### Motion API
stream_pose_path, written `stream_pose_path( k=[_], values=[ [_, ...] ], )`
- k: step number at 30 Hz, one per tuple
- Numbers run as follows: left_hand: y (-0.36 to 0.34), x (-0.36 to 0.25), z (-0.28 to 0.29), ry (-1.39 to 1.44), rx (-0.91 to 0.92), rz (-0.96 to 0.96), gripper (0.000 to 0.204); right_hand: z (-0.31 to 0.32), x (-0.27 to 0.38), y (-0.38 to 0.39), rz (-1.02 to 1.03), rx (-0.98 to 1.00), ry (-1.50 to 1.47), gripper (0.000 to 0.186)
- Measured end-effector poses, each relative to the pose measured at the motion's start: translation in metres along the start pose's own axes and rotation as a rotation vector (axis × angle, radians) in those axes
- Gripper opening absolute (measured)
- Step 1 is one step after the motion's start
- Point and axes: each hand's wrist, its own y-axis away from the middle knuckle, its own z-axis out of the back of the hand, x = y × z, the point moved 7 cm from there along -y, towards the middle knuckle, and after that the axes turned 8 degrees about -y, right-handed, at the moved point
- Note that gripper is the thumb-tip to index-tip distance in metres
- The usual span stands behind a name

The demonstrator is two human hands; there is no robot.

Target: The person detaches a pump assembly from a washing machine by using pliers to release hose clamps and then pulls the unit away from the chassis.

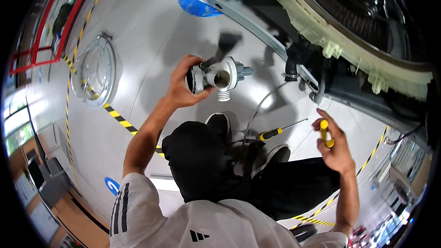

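Note:
My left hand (183, 85) grips a drain pump (223, 77) with a pale housing, an open round port, a ribbed spout and a grey knob at its right. A blurred dark piece (227, 43) sticks up beside the pump; what it is I cannot make out. At the right, my right hand (337, 147) is curled around a tool with yellow parts (324, 129); its kind is mostly hidden by the fingers. Between my feet and that hand, a screwdriver (271, 134) with a yellow and black handle lies on the floor.
The opened washing machine (275, 41) fills the upper right, with a black hose (291, 70) and another hose end (317, 96) hanging out. A thin grey cable (255, 110) curves over the floor. A round glass door (94, 73) lies at the left, near striped tape (120, 119).

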Motion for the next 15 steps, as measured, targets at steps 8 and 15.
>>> stream_pose_path(
  k=[8,15],
  values=[
    [-0.028,-0.033,-0.038,0.162,0.228,-0.275,0.06,0.012,-0.129,0.011,-0.155,-0.052,0.185,0.063],
    [-0.015,-0.038,-0.058,0.323,0.227,0.05,0.071,-0.035,-0.358,0.068,-0.45,-0.258,0.116,0.06]
  ],
)
